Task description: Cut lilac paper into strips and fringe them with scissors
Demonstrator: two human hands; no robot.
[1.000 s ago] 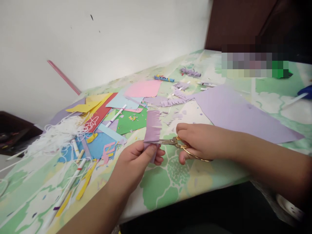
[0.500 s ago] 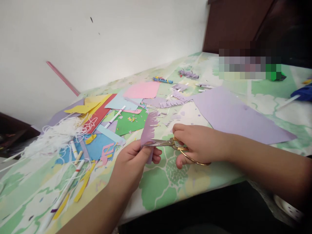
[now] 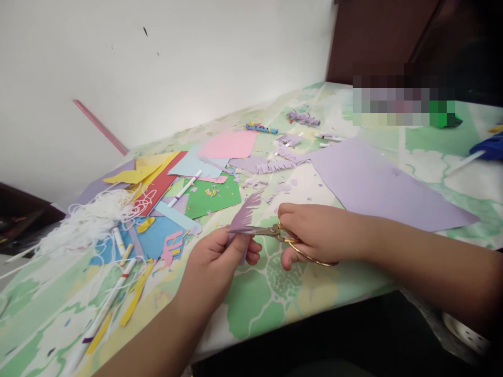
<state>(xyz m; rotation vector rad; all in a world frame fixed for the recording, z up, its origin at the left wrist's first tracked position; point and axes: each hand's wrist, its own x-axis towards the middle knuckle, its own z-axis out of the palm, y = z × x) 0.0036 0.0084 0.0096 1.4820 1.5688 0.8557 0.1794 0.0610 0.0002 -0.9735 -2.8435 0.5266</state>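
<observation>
Head: left hand [image 3: 214, 262] pinches fringed strip [image 3: 245, 214] tilted up-right; right hand [image 3: 314, 233] grips scissors [image 3: 259, 230], seemingly pointing left.

One cam only, head-worn, sitting above the table's [image 3: 275, 298] near edge, facing fwd & down across it toward the white wall [image 3: 196, 63], which fills the top left. V. close range: left hand [image 3: 214, 262] & right hand [image 3: 314, 233], w/ lilac strip [image 3: 245, 214] & scissors [image 3: 267, 231], sit approx. mid-frame, forearms entering from bottom & right. Wide lens; the table's far corner runs upper right by a dark brown panel [image 3: 377, 36].
</observation>
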